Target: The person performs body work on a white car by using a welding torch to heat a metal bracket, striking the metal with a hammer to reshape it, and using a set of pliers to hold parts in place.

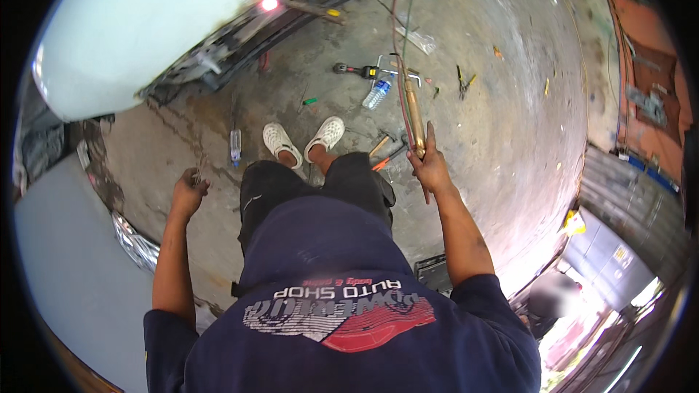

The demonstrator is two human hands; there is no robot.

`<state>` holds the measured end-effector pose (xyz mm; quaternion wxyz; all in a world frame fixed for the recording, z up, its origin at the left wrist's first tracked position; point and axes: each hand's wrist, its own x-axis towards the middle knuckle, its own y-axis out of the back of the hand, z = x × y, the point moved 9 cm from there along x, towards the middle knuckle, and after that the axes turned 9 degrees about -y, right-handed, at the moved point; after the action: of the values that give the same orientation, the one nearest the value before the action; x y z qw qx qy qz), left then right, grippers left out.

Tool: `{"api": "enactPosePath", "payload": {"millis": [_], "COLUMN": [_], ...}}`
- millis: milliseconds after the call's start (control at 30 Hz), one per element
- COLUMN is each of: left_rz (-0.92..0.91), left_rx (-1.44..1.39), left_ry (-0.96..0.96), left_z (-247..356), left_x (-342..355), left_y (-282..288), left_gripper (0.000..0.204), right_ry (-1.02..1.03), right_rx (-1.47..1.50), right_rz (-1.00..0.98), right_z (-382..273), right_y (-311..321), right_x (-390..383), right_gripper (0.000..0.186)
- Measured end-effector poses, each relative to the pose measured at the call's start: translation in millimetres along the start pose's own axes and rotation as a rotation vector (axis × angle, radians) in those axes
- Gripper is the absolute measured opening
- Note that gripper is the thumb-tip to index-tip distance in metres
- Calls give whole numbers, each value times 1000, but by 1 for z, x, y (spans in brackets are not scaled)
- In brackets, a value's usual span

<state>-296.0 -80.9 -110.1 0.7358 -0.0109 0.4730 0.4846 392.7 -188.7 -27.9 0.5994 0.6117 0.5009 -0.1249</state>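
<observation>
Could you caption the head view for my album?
Right hand holding a brass torch above a concrete floor scattered with tools.

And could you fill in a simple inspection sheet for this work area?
Surface: stained grey concrete floor.
Job's things: brass-coloured cylindrical metal tool.
Clutter: clear plastic bottle with blue label, clear plastic bottle with blue cap, black-and-yellow hand tool.
Hands: right hand holds the brass-coloured tool; left hand has curled fingers, contents too small to tell.
Cables: thin red hose and thin green hose, running toward the brass-coloured tool.
Surroundings: large white curved panel, upper left.
</observation>
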Motion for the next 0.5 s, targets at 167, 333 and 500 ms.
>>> {"api": "enactPosePath", "payload": {"millis": [167,333,500], "left_rz": [-82,-281,-464], "left_rx": [177,428,629], "left_ry": [-94,-188,-280], "left_z": [61,85,85], "left_x": [25,92,198], "left_y": [-19,-107,-200], "left_gripper": [62,70,73], "right_ry": [25,-9,-213], "right_rx": [-69,-86,33], "right_rz": [120,274,320], "right_z": [71,161,263], "right_y": [10,-17,-86], "right_x": [74,138,207], "right_gripper": [102,97,84]}}
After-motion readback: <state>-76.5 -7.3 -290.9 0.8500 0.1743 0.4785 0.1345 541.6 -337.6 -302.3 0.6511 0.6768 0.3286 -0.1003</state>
